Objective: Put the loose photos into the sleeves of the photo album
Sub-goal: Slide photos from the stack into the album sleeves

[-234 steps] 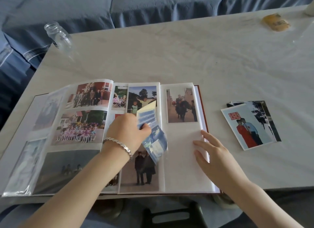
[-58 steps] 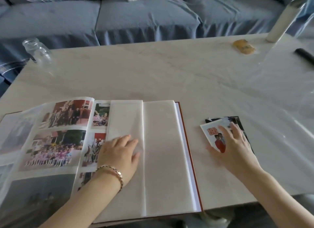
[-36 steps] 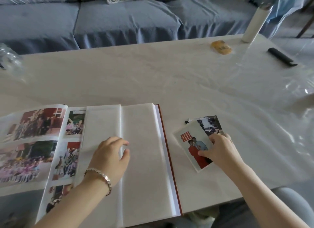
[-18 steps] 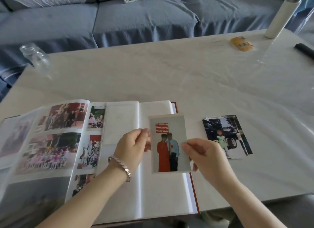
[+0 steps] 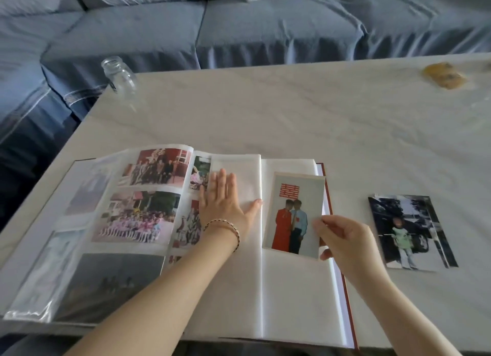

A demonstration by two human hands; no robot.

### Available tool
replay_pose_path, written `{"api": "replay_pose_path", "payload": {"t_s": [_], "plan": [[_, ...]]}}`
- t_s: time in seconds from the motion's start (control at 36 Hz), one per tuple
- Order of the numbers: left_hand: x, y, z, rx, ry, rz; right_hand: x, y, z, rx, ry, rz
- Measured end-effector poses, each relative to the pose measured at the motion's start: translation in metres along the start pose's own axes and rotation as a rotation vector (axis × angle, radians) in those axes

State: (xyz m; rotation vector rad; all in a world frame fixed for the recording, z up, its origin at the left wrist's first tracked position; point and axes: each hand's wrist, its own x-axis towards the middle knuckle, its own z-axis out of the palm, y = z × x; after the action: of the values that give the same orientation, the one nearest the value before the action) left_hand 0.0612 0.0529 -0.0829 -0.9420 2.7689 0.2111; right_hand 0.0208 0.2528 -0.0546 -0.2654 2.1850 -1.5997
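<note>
The photo album [image 5: 297,297] lies open at the table's near edge, its left pages filled with pictures and its right pages white. My left hand [image 5: 225,201] rests flat, fingers spread, on the white page left of the fold. My right hand [image 5: 342,241] pinches the lower right corner of a photo of a couple [image 5: 293,212], one in red, under a red symbol. That photo lies upright on the upper part of the rightmost page; I cannot tell if it is inside a sleeve. Another loose photo of a child by a dark car [image 5: 410,231] lies on the table right of the album.
A clear glass jar [image 5: 119,75] stands at the table's [image 5: 292,111] far left corner. A yellow-orange object [image 5: 443,74] lies at the far right. A blue-covered sofa [image 5: 265,23] runs behind the table and down its left side.
Half a second ago both hands held the couple photo up over the album. Now my left hand has let go and lies flat on the page, and the photo is down on the right page.
</note>
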Motion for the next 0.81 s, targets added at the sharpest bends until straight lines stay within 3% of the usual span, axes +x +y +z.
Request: {"api": "replay_pose_path", "payload": {"t_s": [0.14,0.28,0.44,0.81], "plan": [[-0.003,-0.005,0.002,-0.091,0.084,0.027,0.009,0.0,0.006,-0.016,0.024,0.018],[-0.007,-0.009,0.007,-0.278,0.234,0.053,0.019,0.0,0.013,0.012,0.175,-0.015],[-0.007,-0.008,0.007,-0.252,0.217,0.053,0.034,-0.01,0.026,0.044,0.285,-0.078],[-0.006,-0.008,0.008,-0.236,0.219,0.046,0.044,-0.013,0.041,-0.053,0.286,-0.118]]}}
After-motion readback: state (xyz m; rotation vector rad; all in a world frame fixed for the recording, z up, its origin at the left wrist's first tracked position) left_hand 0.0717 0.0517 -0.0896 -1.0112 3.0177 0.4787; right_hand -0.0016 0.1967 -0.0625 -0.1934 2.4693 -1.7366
